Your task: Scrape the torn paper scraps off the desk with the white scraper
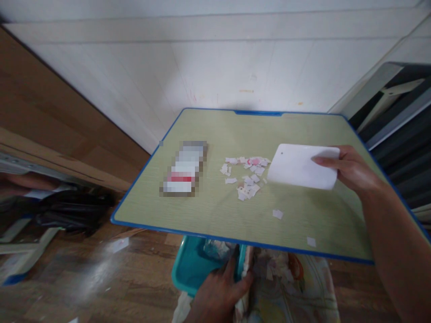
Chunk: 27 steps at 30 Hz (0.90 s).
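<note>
My right hand point(353, 168) grips the right end of a white flat card point(299, 166) with rounded corners and a small hole near one corner. The card is tilted over the table, its left edge beside a scatter of torn paper scraps point(249, 190). Below the table's front edge, my left hand point(220, 289) is closed at the right rim of a teal basin point(183, 269), with its thumb by the edge of a patterned cloth point(303, 291). Crumpled clear plastic point(217, 248) lies in the basin. More scraps point(278, 264) rest on the cloth.
The pale green table point(168, 215) has a blue edge and stands against a white wall point(215, 67). A phone-like blurred object point(184, 168) lies on its left. Cardboard point(60, 98) stands left, above a black bag point(70, 208). A folded frame point(397, 98) leans right.
</note>
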Each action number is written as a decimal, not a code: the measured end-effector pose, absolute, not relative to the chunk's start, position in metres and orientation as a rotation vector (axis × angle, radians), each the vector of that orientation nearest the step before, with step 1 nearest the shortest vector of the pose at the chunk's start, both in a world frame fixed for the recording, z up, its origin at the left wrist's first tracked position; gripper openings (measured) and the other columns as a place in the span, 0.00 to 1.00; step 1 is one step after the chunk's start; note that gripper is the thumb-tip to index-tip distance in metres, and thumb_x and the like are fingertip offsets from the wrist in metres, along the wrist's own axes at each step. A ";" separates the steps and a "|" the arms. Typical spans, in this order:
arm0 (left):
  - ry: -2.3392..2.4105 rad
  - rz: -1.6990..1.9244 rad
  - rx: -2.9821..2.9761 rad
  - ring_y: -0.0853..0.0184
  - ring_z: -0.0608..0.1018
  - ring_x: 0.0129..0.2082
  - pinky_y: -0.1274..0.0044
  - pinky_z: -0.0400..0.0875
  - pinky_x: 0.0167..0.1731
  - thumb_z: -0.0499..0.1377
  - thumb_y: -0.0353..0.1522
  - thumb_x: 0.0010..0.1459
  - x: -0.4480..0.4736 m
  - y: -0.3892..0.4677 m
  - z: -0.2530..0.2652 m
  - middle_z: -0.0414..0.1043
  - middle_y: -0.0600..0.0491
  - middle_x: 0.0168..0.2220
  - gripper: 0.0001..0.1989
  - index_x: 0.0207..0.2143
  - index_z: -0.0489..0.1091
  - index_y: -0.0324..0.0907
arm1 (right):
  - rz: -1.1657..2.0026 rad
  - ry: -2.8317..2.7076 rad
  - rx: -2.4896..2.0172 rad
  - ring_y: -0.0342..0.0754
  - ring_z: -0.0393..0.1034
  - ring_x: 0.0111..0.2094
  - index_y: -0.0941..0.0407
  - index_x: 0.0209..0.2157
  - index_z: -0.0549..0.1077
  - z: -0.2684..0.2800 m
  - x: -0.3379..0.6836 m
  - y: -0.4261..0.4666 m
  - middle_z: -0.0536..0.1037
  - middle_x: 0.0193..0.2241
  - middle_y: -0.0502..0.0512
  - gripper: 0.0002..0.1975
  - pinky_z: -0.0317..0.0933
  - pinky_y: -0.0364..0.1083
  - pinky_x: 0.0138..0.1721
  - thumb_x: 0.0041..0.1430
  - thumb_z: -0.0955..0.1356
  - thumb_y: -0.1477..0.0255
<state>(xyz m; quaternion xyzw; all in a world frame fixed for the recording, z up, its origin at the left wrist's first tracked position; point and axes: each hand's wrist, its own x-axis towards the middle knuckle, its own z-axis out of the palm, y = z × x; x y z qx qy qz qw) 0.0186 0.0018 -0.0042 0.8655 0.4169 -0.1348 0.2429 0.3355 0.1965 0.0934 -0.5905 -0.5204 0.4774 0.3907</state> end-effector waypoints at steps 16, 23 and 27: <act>1.167 -0.436 2.347 0.58 0.68 0.38 0.70 0.64 0.32 0.52 0.20 0.39 0.022 0.001 0.003 0.46 0.41 0.53 0.39 0.52 0.40 0.53 | 1.396 -1.568 -1.510 0.42 0.62 0.14 0.54 0.20 0.73 0.097 0.336 0.189 0.71 0.14 0.47 0.03 0.49 0.41 0.14 0.39 0.68 0.70; 1.181 -0.399 2.386 0.58 0.68 0.38 0.70 0.63 0.33 0.52 0.21 0.43 0.020 -0.002 -0.001 0.48 0.41 0.52 0.36 0.51 0.41 0.53 | 1.387 -1.614 -1.474 0.41 0.61 0.14 0.51 0.19 0.73 0.098 0.333 0.188 0.72 0.14 0.46 0.02 0.48 0.41 0.14 0.41 0.68 0.71; 1.172 -0.413 2.394 0.59 0.68 0.38 0.71 0.63 0.32 0.52 0.21 0.44 0.020 -0.001 -0.001 0.46 0.41 0.53 0.36 0.51 0.40 0.54 | 1.403 -1.614 -1.490 0.40 0.62 0.15 0.53 0.21 0.73 0.098 0.334 0.188 0.71 0.15 0.46 0.02 0.50 0.40 0.14 0.41 0.68 0.70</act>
